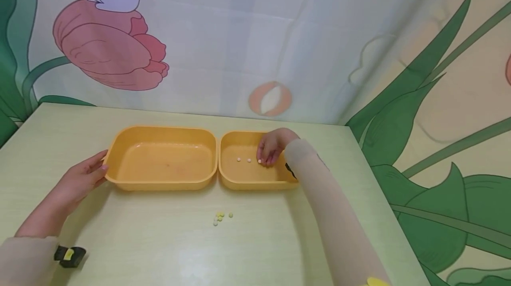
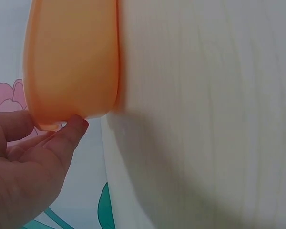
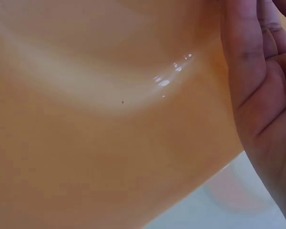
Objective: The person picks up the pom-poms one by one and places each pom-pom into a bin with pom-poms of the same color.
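My left hand (image 1: 84, 174) grips the left end of a large orange-yellow plastic tray (image 1: 159, 186), fingers and thumb at its rim. In the left wrist view the thumb and fingers meet the tray's corner (image 2: 76, 62). My right hand (image 1: 273, 146) reaches down into a smaller tray (image 1: 243, 185) of the same colour, fingertips pinching a tiny pale bead (image 1: 259, 161) at its floor. Two similar beads, a left one (image 1: 238, 159) and a middle one (image 1: 249, 160), lie in a row beside it. In the right wrist view the fingertips are out of frame.
Several small yellow and whitish beads (image 1: 220, 216) lie on the pale table (image 1: 159, 241) in front of the trays, with one yellow-green bead (image 1: 230, 215) slightly apart. The trays stand side by side. Behind the table hangs a printed curtain (image 1: 223, 46) with flowers and leaves.
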### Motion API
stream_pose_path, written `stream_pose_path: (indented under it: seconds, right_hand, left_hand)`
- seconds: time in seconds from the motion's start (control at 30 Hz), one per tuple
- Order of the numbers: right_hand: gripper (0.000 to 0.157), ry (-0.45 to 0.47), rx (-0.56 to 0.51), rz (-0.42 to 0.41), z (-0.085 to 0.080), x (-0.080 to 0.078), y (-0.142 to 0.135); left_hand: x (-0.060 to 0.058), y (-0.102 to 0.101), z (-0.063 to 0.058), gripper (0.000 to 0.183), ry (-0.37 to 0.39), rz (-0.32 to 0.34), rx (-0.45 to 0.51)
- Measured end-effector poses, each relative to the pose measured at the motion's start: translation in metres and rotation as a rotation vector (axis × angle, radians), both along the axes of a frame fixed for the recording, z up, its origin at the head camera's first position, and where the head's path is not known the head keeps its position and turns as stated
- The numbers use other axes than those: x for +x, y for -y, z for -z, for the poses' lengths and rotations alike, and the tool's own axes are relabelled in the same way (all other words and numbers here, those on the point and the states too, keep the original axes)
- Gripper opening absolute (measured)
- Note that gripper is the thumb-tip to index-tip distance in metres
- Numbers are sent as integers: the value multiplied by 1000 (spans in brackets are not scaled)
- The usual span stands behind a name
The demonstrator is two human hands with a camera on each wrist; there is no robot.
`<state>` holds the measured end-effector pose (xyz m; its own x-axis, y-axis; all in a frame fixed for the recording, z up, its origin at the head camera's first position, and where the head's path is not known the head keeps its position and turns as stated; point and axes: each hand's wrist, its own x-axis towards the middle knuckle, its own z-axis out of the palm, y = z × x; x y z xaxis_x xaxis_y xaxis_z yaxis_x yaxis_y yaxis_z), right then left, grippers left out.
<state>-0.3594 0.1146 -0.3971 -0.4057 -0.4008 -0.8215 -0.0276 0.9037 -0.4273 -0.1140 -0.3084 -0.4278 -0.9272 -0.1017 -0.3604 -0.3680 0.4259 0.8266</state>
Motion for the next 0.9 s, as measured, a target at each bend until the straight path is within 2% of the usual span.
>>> stream_pose_path:
  seconds: [0.27, 0.57, 0.73, 0.9]
  right_hand:
    - [7, -21, 10, 22, 4, -1, -4]
    - [11, -44, 4, 23, -1, 0, -6]
    - [18, -71, -1, 11, -13, 7, -9]
    - [29, -218, 5, -92, -39, 18, -15]
  left_hand:
    - [0, 0, 0, 65, -1, 15, 0]
    - [-1, 1, 0, 66, 3, 17, 1]
    - [-3, 1, 1, 66, -2, 28, -5]
    - [-3, 1, 1, 66, -5, 26, 0]
